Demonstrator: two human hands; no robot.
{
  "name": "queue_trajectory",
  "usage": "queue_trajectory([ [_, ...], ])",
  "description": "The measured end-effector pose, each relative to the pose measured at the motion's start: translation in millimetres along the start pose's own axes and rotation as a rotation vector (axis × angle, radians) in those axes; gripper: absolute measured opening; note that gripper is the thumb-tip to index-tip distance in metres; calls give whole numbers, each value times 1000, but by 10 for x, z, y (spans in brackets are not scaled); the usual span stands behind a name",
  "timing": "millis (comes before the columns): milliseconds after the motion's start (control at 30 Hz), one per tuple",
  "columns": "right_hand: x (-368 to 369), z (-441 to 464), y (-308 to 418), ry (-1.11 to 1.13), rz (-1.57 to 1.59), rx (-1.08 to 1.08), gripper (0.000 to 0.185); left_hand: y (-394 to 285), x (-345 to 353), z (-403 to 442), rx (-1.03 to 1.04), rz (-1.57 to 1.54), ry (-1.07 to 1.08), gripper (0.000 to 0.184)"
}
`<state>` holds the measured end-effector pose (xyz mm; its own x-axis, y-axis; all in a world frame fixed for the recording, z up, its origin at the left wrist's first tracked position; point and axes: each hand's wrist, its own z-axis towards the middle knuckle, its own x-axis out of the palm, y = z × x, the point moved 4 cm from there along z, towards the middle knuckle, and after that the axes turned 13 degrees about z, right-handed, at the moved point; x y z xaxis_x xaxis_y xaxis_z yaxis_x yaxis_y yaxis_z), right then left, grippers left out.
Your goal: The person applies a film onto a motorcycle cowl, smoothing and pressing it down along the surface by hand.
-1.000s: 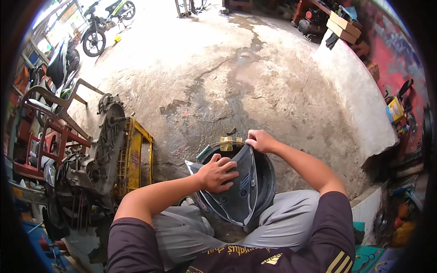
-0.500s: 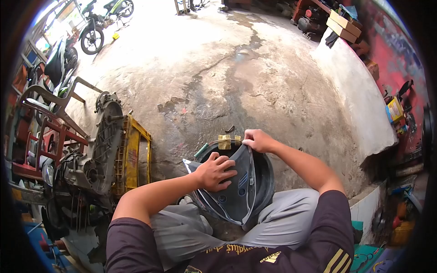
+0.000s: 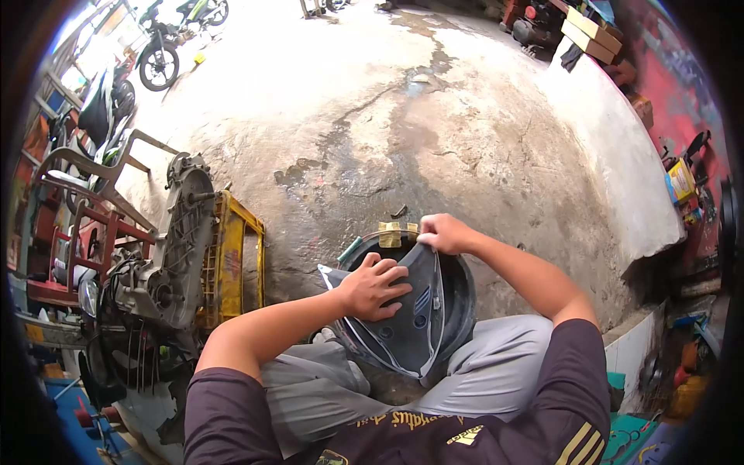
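The left hand (image 3: 375, 288) steadies the grey plastic panel (image 3: 411, 332) over the black basin (image 3: 460, 298), fingers apart; the right hand (image 3: 445, 234) has its grip clamped on the far corner. Any turn seems to call for both.

Matt dark plastic panel (image 3: 411, 316) — rough concrete floor (image 3: 496, 155) — grey cloth trousers (image 3: 496, 364).

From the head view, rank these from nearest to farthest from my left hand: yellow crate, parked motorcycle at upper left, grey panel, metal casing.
Nearest the left hand:
1. Grey panel, right under it
2. Yellow crate, to its left
3. Metal casing, just left of the crate
4. Motorcycle, far off, upper left
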<state>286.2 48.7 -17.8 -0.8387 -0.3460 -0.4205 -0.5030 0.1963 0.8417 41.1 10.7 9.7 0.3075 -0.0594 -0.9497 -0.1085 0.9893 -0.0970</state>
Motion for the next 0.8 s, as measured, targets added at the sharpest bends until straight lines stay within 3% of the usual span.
queue_trajectory([
  [100,-70,58,-176,-83,1,54,23,-1,-1,-11,8,-9,-20,41],
  [167,-14,-32,-1,-111,-134,-22,21,-15,8,-16,7,-16,-4,41],
  [267,264,-286,369,55,-130,-130,21,-16,20,-7,7,-11,0,41],
  [333,336,-314,377,174,-80,-46,23,-11,23,-7,8,-4,21,41],
  [433,100,-133,150,13,-40,-108,24,-14,8,1,7,0,-2,41],
  [533,-142,53,-189,-125,-36,4,22,16,-15,-1,-1,-6,-16,41],
  [667,57,-27,-36,-155,-211,-108,22,22,15,32,12,-24,-3,42],
  [733,268,-198,227,-18,-143,-208,22,-20,12,-8,10,-23,3,43],
  [800,366,-314,333,183,8,-98,24,-15,-7,5,9,-13,19,41],
])
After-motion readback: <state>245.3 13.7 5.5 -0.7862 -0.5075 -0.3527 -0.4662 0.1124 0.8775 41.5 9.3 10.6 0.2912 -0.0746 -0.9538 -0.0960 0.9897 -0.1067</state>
